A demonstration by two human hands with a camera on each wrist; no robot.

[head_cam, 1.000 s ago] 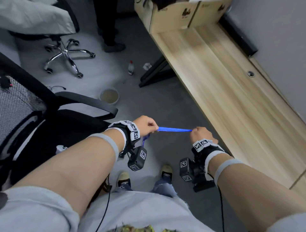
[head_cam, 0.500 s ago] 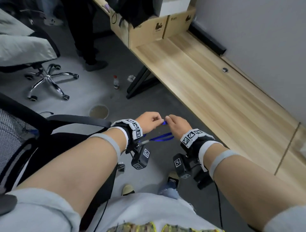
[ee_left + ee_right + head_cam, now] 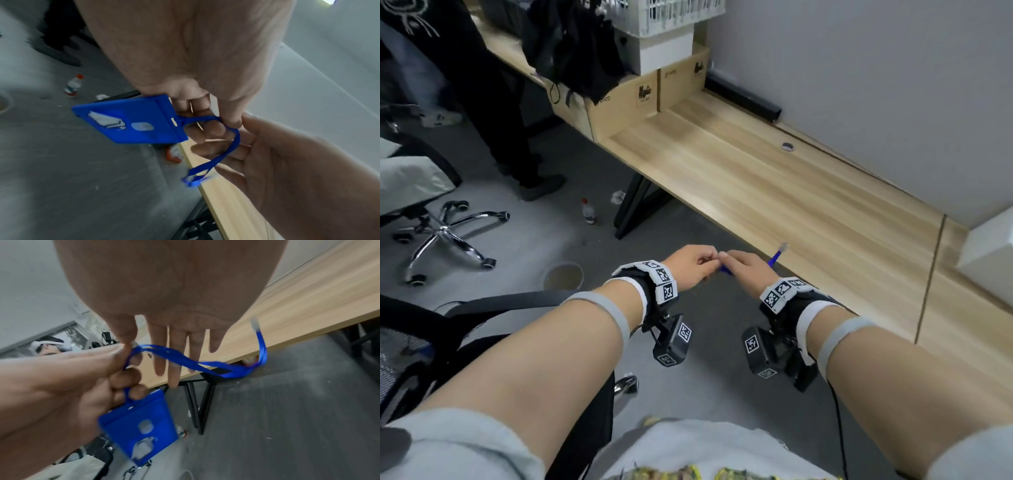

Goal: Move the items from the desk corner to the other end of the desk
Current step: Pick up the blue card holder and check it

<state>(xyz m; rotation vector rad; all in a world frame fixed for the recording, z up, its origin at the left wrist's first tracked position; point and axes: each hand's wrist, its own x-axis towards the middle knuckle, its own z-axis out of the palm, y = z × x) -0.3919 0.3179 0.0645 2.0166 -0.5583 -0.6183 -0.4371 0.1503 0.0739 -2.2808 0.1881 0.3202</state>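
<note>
Since a second ago the hands have closed together, slackening the blue ribbon lanyard (image 3: 207,365). Left hand (image 3: 693,265) pinches the strap, curled fingers gripping it — the blue plastic badge holder (image 3: 131,120) hangs below. Right hand (image 3: 746,269) pinches thumb-to-finger, other fingers extended, beside the light wooden desk (image 3: 774,192) edge.

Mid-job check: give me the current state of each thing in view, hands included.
Left hand: pinches the lanyard, fingers curled.
Right hand: pinches the lanyard at thumb and forefinger; other fingers straight.
Lanyard: looped between both hands, free end trailing by the desk edge.
Badge holder: hangs from the lanyard under the left hand, off the desk.
Desk: bare wood beside the hands; boxes at its far end.
</note>
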